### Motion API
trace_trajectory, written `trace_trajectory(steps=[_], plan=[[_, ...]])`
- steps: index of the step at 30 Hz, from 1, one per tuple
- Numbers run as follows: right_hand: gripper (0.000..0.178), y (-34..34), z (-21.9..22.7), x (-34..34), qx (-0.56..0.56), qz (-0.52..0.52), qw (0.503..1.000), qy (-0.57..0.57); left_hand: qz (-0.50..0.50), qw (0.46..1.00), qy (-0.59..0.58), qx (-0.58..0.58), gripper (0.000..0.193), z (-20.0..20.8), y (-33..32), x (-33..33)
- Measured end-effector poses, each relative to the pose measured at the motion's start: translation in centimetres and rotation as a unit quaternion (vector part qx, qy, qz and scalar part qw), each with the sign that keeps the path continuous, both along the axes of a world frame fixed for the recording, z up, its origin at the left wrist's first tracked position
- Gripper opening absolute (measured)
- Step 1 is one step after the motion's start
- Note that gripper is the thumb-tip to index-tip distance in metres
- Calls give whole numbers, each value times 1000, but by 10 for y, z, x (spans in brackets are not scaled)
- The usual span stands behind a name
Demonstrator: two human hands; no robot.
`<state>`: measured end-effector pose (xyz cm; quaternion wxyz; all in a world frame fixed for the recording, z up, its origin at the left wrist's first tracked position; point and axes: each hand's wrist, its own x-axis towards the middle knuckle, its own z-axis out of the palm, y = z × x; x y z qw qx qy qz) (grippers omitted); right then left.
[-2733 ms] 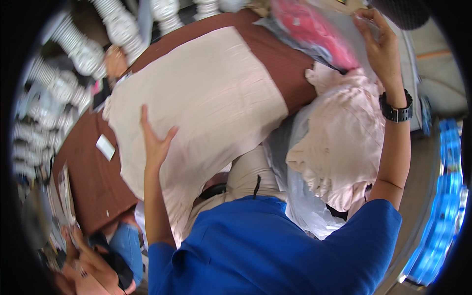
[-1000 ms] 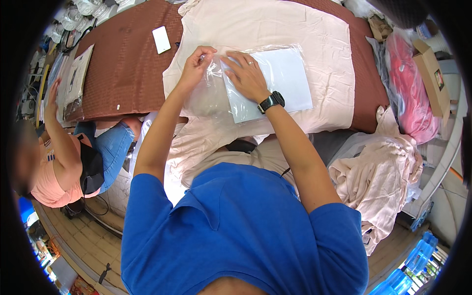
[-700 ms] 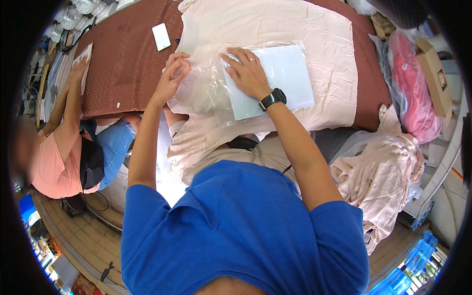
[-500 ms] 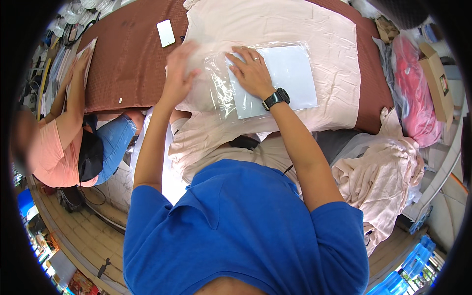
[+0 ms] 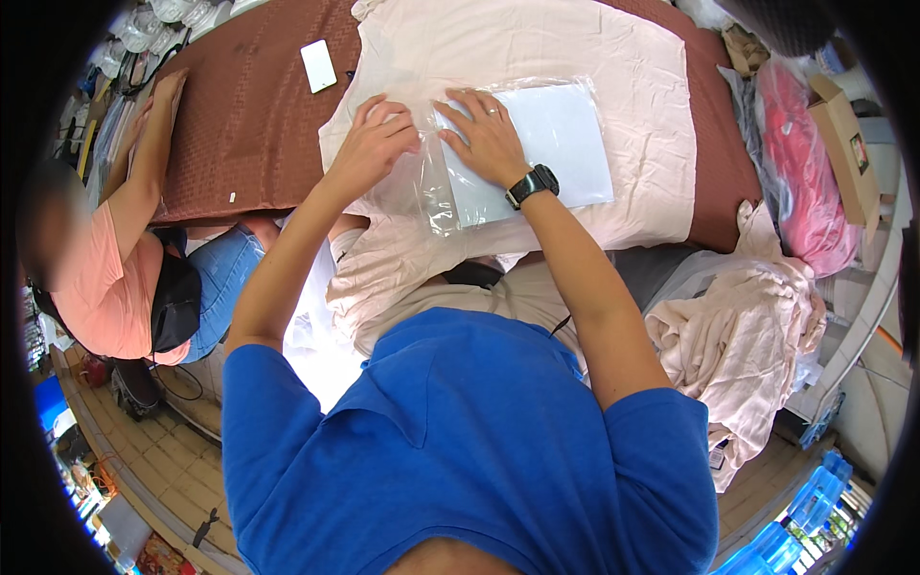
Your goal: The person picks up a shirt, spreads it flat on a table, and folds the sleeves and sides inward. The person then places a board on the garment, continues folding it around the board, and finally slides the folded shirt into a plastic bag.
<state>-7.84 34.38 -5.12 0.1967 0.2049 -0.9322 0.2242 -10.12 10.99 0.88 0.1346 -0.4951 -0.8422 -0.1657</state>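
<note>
**Right hand (image 5: 487, 139) flat on clear plastic bag (image 5: 438, 192), left hand (image 5: 377, 146) at its left margin**

Location: the flat, glossy bag lies in the upper centre of the frame and encloses a rectangular pale blue-white sheet (image 5: 565, 139). The sheet's long axis runs left to right, rising slightly toward the right. A wrinkled strip of bag film extends past the sheet's left edge.

Orientation to hands: the right hand is the nearer; it rests over the left part of the sheet. From the left hand, the bag and sheet lie to the right.

Right hand state: released, fingers spread, nothing grasped. Left hand state: fingers bent, at the film's left side; whether film is pinched cannot be told.

Support: the bag lies on a spread beige cloth garment (image 5: 637, 96), itself laid over a brown textured table cover (image 5: 254, 125).

Containers: at the right of the frame, a long transparent plastic sack (image 5: 832, 257) contains pink-red material (image 5: 795, 153). Just beside it stands a brown cardboard box (image 5: 845, 144); its contents are not visible. Lower, a crumpled beige cloth heap (image 5: 733, 326) lies against translucent plastic film (image 5: 685, 276); whether that film encloses the heap cannot be told.
</note>
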Motion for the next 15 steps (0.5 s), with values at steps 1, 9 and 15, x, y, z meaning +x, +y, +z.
trace_trajectory(steps=[1,9,15], plan=[[43,0,0,0,-2,1,1000,0,13,1000,2,18,11,1,-8,6],[43,-1,2,3,2,1,1000,1,104,981,7,165,46,-9,-19,67],[42,-2,3,3,8,2,1000,8,-3,999,26,-20,34,-3,7,58]])
